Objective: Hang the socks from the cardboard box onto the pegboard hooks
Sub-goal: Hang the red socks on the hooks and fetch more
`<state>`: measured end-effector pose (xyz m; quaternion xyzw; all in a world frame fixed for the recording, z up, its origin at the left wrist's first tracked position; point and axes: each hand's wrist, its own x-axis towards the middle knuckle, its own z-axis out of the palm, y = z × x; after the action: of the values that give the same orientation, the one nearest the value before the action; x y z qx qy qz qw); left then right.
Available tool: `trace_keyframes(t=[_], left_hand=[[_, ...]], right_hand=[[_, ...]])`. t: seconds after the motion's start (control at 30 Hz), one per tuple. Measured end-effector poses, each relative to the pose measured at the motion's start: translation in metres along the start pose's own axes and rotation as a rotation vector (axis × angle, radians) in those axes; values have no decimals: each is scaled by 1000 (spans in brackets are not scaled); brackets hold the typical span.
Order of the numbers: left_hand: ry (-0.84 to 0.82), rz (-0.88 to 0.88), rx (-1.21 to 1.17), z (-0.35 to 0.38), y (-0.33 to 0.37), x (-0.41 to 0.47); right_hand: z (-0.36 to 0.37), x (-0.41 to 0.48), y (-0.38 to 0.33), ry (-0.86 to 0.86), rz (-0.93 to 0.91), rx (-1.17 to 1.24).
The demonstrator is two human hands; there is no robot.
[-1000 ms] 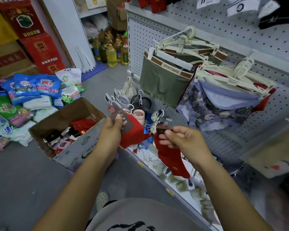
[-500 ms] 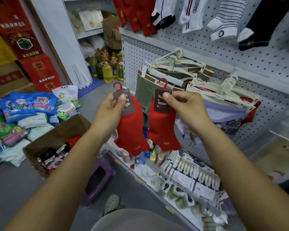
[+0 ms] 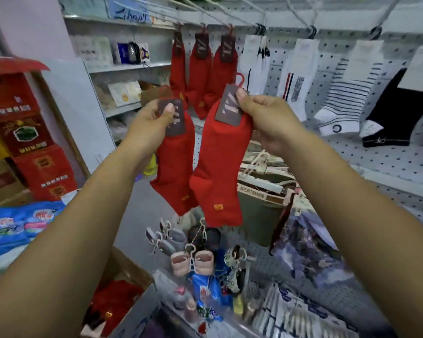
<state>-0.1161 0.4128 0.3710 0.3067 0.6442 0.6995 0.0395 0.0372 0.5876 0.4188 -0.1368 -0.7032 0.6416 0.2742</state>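
My left hand (image 3: 148, 126) pinches the brown card tag of a red sock (image 3: 175, 167) that hangs down from it. My right hand (image 3: 269, 121) pinches the tag of a second red sock (image 3: 220, 167), its red plastic hook standing above my thumb. Both socks are raised in front of the grey pegboard (image 3: 388, 152). Three matching red socks (image 3: 203, 69) hang from hooks at the top of the board, just behind my hands. The cardboard box (image 3: 122, 267) lies low between my arms, with red socks inside it.
White, striped and black socks (image 3: 340, 93) hang in a row to the right on the pegboard. Hangers with underwear (image 3: 261, 191) jut out below my right hand. Small goods hang and lie on the shelf below. Red cartons (image 3: 29, 132) are stacked at left.
Both hands have risen from box height up to the top row of the pegboard, each carrying a red sock. The view has tilted up with them.
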Motion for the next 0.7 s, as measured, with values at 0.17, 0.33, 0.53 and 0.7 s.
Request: trace_keyframes(t=[0.17, 0.33, 0.53, 0.7], left_hand=[[-29, 6, -88, -18, -8, 66], [-8, -29, -86, -26, -25, 108], [99, -128, -188, -38, -70, 141], [100, -188, -219, -34, -92, 155]], right_hand=[[40, 61, -10, 38, -19, 6], [66, 104, 16, 138, -38, -79], [79, 131, 76, 342, -25, -326], [74, 138, 107, 399, 140, -320]])
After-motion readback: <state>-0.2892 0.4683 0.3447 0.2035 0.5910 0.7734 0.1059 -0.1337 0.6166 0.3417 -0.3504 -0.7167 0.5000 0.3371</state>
